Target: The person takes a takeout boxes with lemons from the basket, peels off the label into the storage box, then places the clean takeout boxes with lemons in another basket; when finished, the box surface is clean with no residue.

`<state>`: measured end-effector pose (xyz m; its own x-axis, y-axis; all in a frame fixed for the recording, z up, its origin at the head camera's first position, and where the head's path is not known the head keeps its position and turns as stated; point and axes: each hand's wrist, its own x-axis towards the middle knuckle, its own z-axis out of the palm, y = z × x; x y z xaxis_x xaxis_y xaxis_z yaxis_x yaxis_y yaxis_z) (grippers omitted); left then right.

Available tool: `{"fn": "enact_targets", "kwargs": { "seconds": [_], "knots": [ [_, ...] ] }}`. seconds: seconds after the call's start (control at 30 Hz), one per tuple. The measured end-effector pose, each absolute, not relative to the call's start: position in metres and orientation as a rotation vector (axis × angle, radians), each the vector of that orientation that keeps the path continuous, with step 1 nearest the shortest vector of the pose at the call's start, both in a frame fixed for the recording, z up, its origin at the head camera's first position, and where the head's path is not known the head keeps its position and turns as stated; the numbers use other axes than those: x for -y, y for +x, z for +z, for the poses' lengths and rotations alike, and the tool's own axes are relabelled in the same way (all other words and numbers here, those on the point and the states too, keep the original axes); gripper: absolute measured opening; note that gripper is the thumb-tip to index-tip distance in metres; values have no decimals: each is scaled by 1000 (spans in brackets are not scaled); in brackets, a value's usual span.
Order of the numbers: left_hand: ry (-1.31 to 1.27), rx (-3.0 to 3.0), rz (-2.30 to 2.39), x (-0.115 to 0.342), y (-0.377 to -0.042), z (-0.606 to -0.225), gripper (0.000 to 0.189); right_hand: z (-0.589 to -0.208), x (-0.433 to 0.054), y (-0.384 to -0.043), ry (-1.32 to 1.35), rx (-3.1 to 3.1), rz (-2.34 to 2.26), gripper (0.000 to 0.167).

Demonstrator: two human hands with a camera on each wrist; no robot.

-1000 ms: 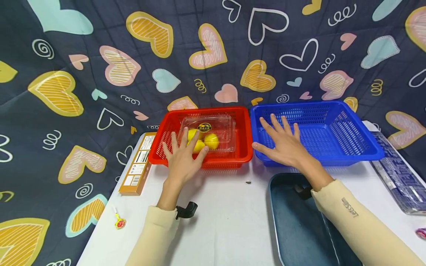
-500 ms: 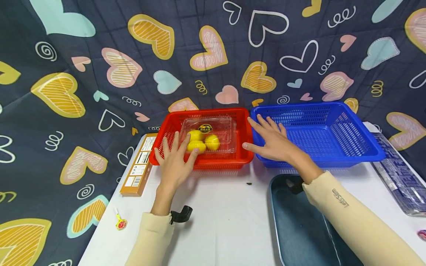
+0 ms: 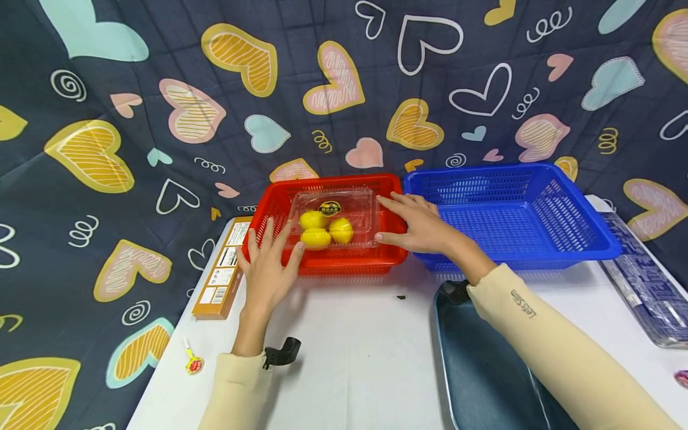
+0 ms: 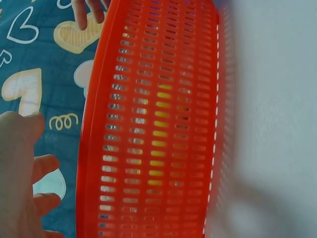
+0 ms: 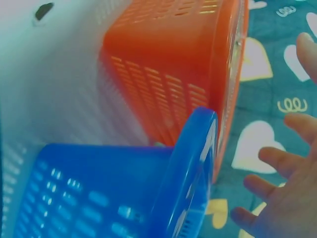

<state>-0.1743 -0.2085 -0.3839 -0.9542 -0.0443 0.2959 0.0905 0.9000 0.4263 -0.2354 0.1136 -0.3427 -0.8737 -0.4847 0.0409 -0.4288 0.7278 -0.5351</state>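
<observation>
The left hand (image 3: 267, 272) hovers, fingers spread, at the red basket's front-left rim (image 3: 349, 261). Inside lies a clear box (image 3: 359, 212) with 3 yellow fruits (image 3: 315, 239); the right hand (image 3: 421, 227), also spread, nears its right edge. Seemingly a reach; gripping calls for bringing both hands inward.

It looks like a screened-off work corner, though the kind of building cannot be told. A heart-print cloth (image 3: 301, 71) hangs behind and left of a white tabletop (image 3: 344, 358), where a red basket (image 3: 349, 261), a blue basket (image 3: 505, 224), a tray (image 3: 478, 364) and a carton (image 3: 219, 278) stand.
</observation>
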Motion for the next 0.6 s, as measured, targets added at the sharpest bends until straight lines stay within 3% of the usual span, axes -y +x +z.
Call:
{"fn": "enact_targets", "kwargs": {
  "seconds": [0.6],
  "knots": [
    [70, 2670, -763, 237, -169, -393, 55, -348, -86, -267, -702, -2777, -910, 61]
  ]
}}
